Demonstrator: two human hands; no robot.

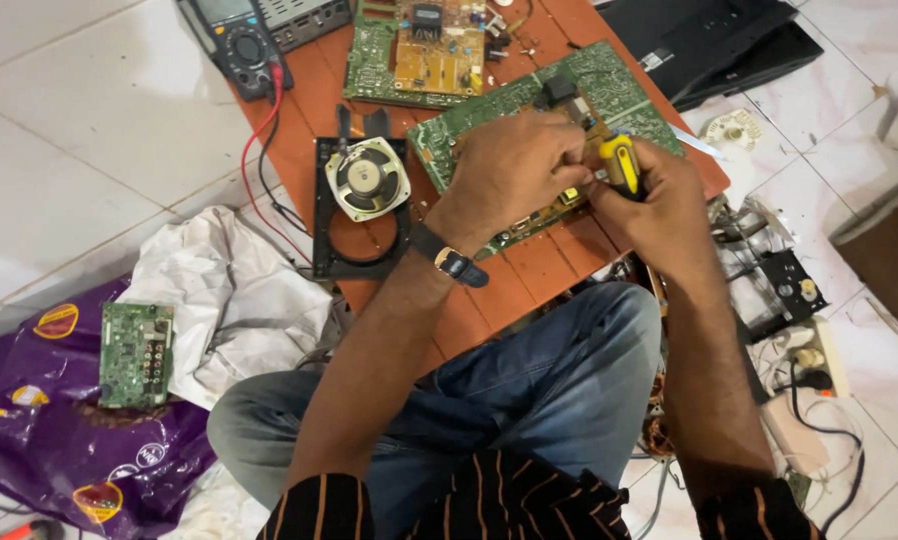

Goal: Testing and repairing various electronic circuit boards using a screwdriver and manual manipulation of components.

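On the low orange-brown table [529,285] in front of your knees, a large green circuit board [609,85] lies tilted, its near edge running toward you. Your left hand [509,170] rests flat-knuckled on the middle of that board, fingers curled down and pinched at a spot beside the tool tip; what they pinch is too small to tell. A dark wristwatch [449,262] sits on that wrist. Your right hand [659,205] is closed around a screwdriver [621,162] with a yellow and black handle, held close against the left fingers over the board's near right part (the tip itself is hidden between your hands).

Just left of the board, a round speaker [367,178] sits in a black square frame [327,262]. Behind the board lies a second circuit board [374,65], green with an orange-tan section. At the table's far left corner is a dark multimeter [241,45], with a red lead [259,130] trailing off the edge.

On the floor to your left, a small green board [134,352] lies on a purple plastic bag [29,430], beside crumpled white cloth [229,290]. To your right, a black metal bracket [784,290] and a white power strip [819,360] sit on the tiles.
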